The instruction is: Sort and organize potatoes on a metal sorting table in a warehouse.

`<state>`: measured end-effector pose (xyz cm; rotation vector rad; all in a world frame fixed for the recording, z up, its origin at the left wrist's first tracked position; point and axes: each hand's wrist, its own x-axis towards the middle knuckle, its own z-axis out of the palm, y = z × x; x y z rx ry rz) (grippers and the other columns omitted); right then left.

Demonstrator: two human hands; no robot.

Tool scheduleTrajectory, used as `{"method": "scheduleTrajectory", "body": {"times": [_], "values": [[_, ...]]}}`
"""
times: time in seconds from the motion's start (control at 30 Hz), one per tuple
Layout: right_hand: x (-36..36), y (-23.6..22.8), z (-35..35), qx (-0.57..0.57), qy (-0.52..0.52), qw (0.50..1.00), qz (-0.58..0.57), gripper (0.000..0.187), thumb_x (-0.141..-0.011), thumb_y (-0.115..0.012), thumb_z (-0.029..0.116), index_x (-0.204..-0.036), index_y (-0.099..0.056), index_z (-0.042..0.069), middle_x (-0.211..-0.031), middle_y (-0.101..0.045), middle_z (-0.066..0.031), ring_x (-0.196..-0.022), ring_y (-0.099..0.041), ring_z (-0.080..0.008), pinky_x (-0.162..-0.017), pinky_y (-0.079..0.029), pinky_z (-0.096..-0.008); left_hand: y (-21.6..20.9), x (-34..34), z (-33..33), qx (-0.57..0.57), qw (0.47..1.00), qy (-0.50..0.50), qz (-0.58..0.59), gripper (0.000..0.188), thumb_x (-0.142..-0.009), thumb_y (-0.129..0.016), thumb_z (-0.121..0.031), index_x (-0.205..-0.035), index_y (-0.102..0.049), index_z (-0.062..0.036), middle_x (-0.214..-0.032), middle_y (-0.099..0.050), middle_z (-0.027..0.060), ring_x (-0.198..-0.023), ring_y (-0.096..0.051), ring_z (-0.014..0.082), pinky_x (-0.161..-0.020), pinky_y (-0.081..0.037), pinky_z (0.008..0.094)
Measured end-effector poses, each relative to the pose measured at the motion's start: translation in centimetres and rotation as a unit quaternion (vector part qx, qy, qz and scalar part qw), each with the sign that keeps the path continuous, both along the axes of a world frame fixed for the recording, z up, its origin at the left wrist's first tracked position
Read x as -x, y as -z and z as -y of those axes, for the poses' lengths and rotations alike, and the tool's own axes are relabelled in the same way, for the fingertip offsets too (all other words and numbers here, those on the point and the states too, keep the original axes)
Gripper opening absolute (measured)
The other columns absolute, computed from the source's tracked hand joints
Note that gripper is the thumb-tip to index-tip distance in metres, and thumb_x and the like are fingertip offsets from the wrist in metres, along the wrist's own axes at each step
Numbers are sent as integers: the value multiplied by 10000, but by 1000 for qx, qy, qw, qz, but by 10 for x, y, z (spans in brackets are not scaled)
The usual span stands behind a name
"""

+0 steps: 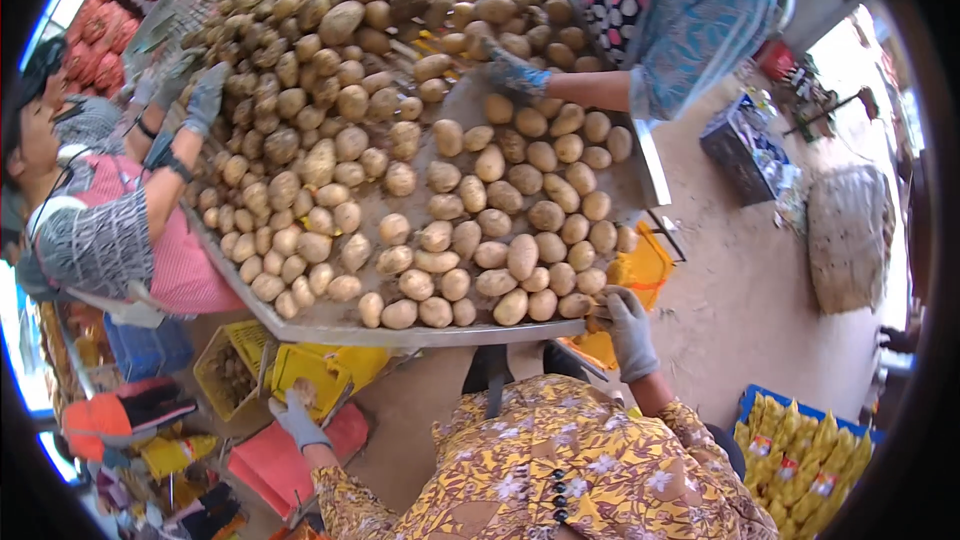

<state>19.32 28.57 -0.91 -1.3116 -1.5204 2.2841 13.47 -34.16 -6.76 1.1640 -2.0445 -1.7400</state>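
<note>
Potatoes (522,258) cover the metal sorting table (430,337), heaped at the far side and in a loose single layer near me. My right hand (631,338), in a grey glove, is at the table's near right corner, its fingers curled round a brownish potato (598,321) that is partly hidden. Below the near left edge, my gloved left hand (298,423) has a pale potato (304,392) at its fingertips, in front of a yellow crate (365,362). The fingers there look partly bent around it.
A co-worker's gloved hand (515,73) rests among the potatoes at far right; another person's gloved hand (207,98) works at the left edge. A red sack (290,460) and a potato crate (228,380) stand below left. Yellow net bags (800,465) fill a blue crate at right.
</note>
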Motion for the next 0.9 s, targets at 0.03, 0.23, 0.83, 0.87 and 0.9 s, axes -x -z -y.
{"method": "scheduleTrajectory", "body": {"times": [0.03,0.23,0.83,0.87,0.9], "values": [[-1,16,-4,-42,-13,999,-16,224,-1075,-605,210,-1226,-654,51,-1071,-688,-33,-930,-658,-121,-839,-564,-301,-7,16,-21,250,967,10,40,635,-1027,-629,-139,-1573,-366,51,-1531,-475,235,-1350,-527,322,-1093,-488,429],[-5,33,3,-100,13,994,-29,253,-1079,-588,196,-1268,-646,38,-1101,-667,-12,-982,-613,-89,-874,-533,-259,-117,66,-299,276,821,491,-92,698,-953,-712,-149,-1552,-407,40,-1519,-484,270,-1395,-489,414,-1177,-387,476],[-7,73,-17,164,137,971,-107,503,-1120,-447,458,-1475,-537,113,-1349,-644,-41,-1204,-627,-194,-1018,-527,-344,-42,-13,-518,446,385,779,-215,629,-925,-700,-369,-1483,-559,-114,-1555,-488,172,-1433,-446,410,-1174,-247,692],[-6,77,-26,136,152,974,-100,497,-1117,-461,452,-1461,-549,104,-1342,-645,-42,-1189,-633,-197,-1017,-529,-342,-46,-10,-524,451,383,778,-211,629,-925,-700,-369,-1483,-559,-114,-1555,-488,172,-1433,-446,410,-1174,-247,692],[-11,79,-37,269,176,941,-103,531,-1106,-485,463,-1483,-509,89,-1335,-646,-54,-1173,-635,-190,-1038,-514,-338,-53,-6,-527,368,435,791,-224,616,-928,-698,-360,-1477,-561,-114,-1542,-491,183,-1431,-447,411,-1182,-263,662]]}}
